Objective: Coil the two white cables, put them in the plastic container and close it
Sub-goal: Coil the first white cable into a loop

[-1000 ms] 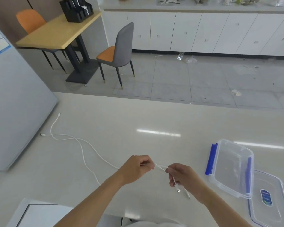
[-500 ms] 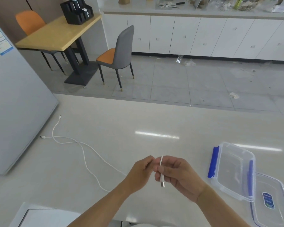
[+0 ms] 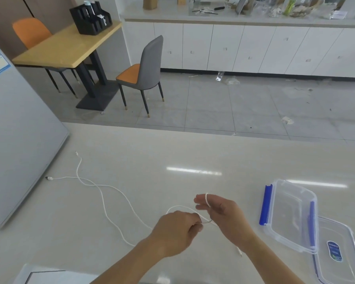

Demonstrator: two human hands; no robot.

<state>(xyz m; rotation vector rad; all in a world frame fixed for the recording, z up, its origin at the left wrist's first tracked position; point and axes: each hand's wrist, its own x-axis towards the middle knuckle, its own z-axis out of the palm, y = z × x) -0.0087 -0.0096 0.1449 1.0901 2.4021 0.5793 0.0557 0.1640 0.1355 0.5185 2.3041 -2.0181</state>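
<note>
A pale glossy countertop (image 3: pixel 213 152) fills the near view, with grey floor tiles, white cabinets (image 3: pixel 244 50), a wooden table (image 3: pixel 66 48) and two chairs beyond. Two white cables (image 3: pixel 103 201) trail left from the hands, crossing each other, while one clear plastic container (image 3: pixel 291 214) sits open at right, resting partly on its lid (image 3: pixel 336 255). The left hand (image 3: pixel 175 232) pinches a cable; the right hand (image 3: pixel 223 216), just beside it, has a loop around its extended fingers.

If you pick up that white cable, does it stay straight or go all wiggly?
Probably wiggly: the white cable lies in loose curves on the counter and bends in a loop around the right hand's fingers. It's thin, so likely light.
</note>
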